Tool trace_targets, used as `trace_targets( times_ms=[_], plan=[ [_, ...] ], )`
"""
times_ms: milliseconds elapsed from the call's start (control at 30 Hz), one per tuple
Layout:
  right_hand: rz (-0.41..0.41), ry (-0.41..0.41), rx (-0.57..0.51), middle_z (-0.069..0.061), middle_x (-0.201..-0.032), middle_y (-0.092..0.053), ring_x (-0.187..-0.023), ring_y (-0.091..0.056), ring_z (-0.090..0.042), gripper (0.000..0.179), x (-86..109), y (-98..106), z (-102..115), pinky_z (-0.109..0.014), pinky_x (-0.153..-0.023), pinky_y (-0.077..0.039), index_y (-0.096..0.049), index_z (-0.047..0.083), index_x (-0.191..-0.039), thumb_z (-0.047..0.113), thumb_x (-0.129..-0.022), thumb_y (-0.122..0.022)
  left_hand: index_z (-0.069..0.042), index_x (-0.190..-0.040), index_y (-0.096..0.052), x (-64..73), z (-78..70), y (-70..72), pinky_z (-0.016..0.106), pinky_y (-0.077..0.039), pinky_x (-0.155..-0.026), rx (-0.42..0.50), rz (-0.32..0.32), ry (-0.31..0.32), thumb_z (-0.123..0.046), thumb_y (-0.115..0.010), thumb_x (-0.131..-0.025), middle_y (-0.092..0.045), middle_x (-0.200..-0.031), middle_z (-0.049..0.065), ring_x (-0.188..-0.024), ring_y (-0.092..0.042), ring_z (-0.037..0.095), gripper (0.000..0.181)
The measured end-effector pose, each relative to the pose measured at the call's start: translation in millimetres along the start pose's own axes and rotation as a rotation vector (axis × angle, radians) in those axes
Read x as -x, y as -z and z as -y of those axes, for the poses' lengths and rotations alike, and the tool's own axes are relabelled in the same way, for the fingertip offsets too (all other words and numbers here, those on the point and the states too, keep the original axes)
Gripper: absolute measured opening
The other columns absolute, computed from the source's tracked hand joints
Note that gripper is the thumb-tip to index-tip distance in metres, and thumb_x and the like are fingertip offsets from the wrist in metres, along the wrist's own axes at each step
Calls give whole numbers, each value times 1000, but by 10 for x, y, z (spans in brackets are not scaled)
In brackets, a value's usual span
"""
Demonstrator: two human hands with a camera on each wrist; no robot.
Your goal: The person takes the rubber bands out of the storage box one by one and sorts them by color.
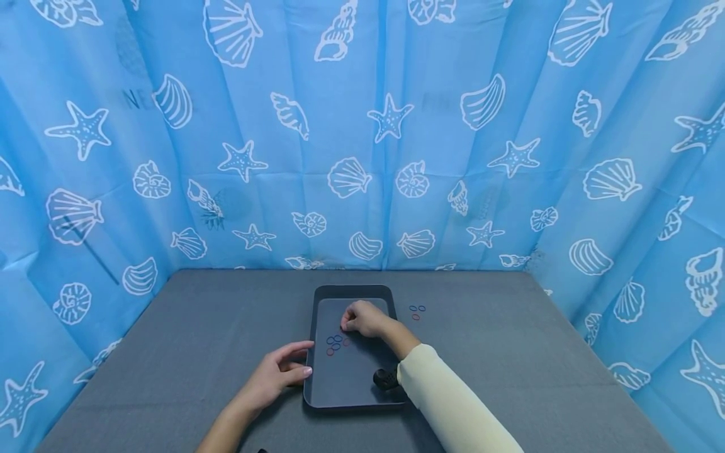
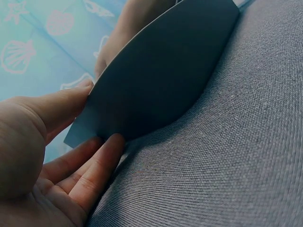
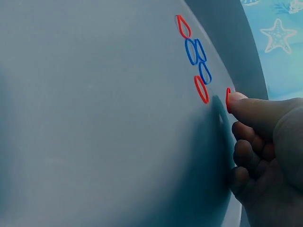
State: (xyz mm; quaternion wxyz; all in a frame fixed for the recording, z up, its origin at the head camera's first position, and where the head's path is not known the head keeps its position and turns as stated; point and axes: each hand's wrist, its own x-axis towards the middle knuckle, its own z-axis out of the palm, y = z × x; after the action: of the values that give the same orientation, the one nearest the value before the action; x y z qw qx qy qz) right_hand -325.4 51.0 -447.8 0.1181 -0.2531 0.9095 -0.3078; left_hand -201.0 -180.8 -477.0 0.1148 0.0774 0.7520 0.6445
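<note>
A shallow dark grey tray lies on the table. My right hand is over its far half and pinches a small red rubber band between thumb and fingertips, close above the tray floor. Beside it on the floor lie three blue rubber bands and two red ones, grouped close together. At the tray's left side, my left hand touches the wall. Its thumb is at the rim and its fingertips rest against the outer wall near the cloth.
Right of the tray, two blue rubber bands and one red band lie on the grey tablecloth. A black wrist device sits at the right cuff. Behind the table hangs a blue curtain with shells and starfish.
</note>
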Motion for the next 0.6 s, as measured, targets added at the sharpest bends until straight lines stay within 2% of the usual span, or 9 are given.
trace_targets(
  times_ms=[167, 600],
  plan=[
    [-14, 46, 1, 4, -76, -59, -69, -52, -11, 13, 51, 80, -5, -26, -63, -44, -66, 11, -79, 7, -92, -66, -6, -140, -50, 3, -13, -15, 41, -55, -83, -8, -7, 2, -18, -69, -91, -50, -135, 25, -102, -63, 27, 54],
    [-97, 81, 12, 3, -81, -58, -73, -51, -13, 8, 239, 413, 8, -29, -65, -46, -66, 8, -83, 7, -91, -67, -6, -140, -50, -7, 26, -16, 40, -55, -82, 7, -11, -3, -18, -70, -90, -50, -135, 25, -101, -64, 27, 55]
  ],
)
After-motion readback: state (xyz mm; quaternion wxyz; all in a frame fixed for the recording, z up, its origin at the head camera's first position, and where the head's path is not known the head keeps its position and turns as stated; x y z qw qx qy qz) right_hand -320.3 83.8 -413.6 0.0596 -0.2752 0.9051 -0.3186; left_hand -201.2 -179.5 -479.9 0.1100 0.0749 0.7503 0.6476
